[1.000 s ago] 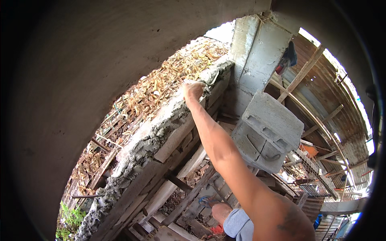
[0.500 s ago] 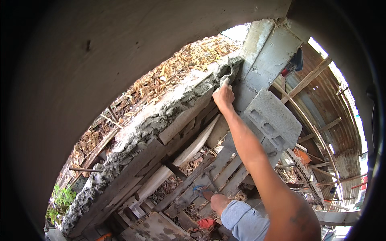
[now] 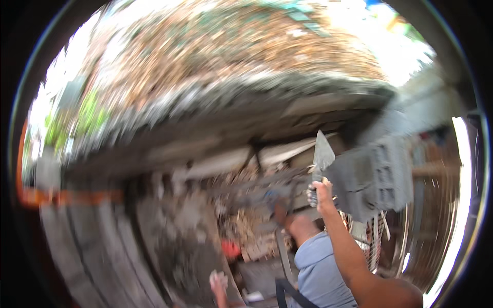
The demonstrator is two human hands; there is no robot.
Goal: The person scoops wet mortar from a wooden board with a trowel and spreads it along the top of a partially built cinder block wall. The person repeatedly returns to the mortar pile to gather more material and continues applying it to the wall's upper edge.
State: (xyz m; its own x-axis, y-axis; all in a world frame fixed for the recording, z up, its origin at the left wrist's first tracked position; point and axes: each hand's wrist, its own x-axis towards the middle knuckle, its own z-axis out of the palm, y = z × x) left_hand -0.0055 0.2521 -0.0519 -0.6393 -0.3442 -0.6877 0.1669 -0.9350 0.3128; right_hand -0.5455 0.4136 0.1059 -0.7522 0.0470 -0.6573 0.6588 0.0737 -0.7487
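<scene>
My right hand (image 3: 321,196) grips the handle of a pointed trowel (image 3: 323,153), its grey blade tilted up and away from me. The trowel is held apart from the block wall (image 3: 287,110), whose rough top of wet-looking mortar (image 3: 226,92) is smeared by motion. Low in the picture, my left hand (image 3: 219,282) hangs beside a board (image 3: 190,231) with a dark patch of what looks like mortar. Its fingers are too blurred to read. To the right of the trowel, a grey hollow concrete block (image 3: 387,177) shows its openings.
Dry leaves (image 3: 226,46) cover the ground beyond the wall. A concrete post (image 3: 426,102) stands at the wall's right end. Below me are my bent leg in blue shorts (image 3: 321,269), loose planks and a red scrap (image 3: 230,249). An orange bar (image 3: 77,197) lies at left.
My right hand has drawn back from the wall's far end, bringing the trowel into full view. My left hand has come into the picture. The view has swung left and blurred.
</scene>
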